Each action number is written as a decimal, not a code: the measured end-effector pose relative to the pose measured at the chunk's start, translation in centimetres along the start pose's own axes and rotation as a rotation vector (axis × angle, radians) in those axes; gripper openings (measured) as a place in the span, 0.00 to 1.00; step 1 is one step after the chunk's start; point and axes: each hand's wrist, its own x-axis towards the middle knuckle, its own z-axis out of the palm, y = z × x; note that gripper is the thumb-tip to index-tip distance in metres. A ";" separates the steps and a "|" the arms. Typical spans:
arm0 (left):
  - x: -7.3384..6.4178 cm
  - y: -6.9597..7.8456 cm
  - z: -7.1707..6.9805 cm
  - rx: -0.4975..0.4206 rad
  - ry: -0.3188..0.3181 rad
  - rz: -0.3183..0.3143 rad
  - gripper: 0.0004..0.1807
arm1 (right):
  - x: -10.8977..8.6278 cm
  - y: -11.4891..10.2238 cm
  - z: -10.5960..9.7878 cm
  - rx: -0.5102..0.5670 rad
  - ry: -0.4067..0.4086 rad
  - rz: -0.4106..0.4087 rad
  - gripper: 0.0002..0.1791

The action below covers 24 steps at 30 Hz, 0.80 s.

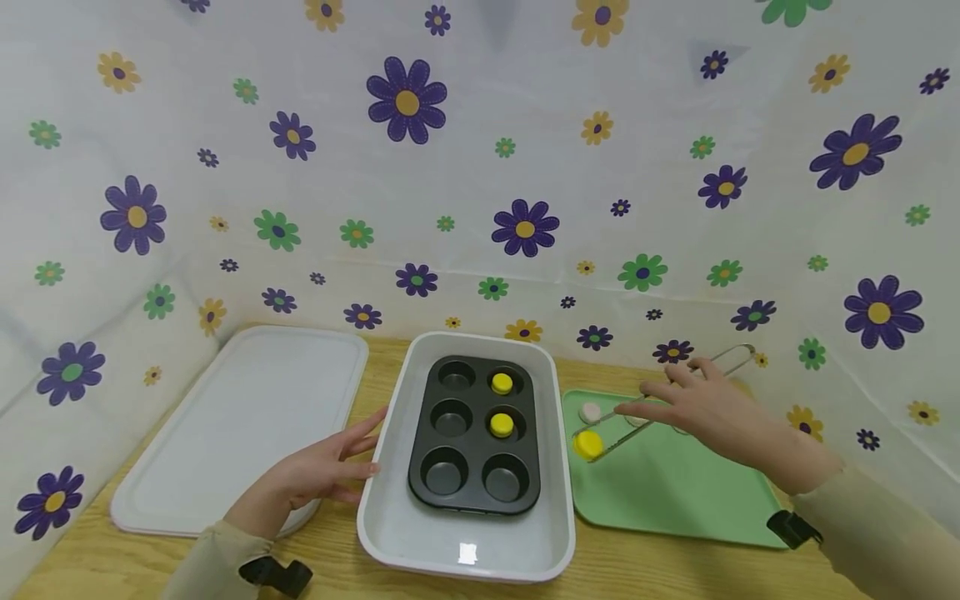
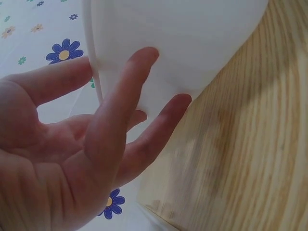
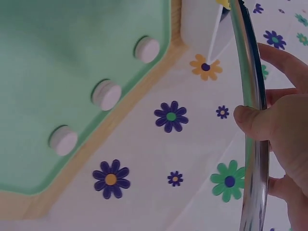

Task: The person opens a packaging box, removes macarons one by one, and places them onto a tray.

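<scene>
My right hand (image 1: 712, 417) grips metal tongs (image 3: 255, 144), their tips around a yellow macaron (image 1: 588, 445) over the left side of the green tray (image 1: 675, 500). Fingers of my left hand (image 1: 318, 471) are extended against the outer left wall of a white tub (image 1: 390, 517). Inside the tub lies a dark muffin tin (image 1: 476, 433). Its far right cup contains a yellow macaron (image 1: 502, 383); the middle right cup holds another yellow macaron (image 1: 502, 426). The other cups show nothing in them. Pale macarons (image 3: 107, 95) sit in a row along the green tray's far edge.
A white tray (image 1: 247, 425) lies left of the tub on the wooden table (image 1: 337, 558). Flower-printed sheeting (image 1: 465, 183) rises behind the table and along both sides. The tub's right rim stands close beside the green tray.
</scene>
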 end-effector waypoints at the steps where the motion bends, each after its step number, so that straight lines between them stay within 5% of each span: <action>1: 0.0 0.0 0.0 0.002 0.000 -0.003 0.48 | -0.3 0.0 0.3 -0.004 -0.003 0.002 0.46; 10: -0.1 0.1 0.2 -0.014 -0.008 0.001 0.48 | -2.2 0.3 3.2 0.051 -0.040 0.078 0.48; 24: -0.1 0.0 0.2 -0.026 -0.002 -0.009 0.48 | -2.4 0.2 5.9 0.031 -0.086 0.080 0.45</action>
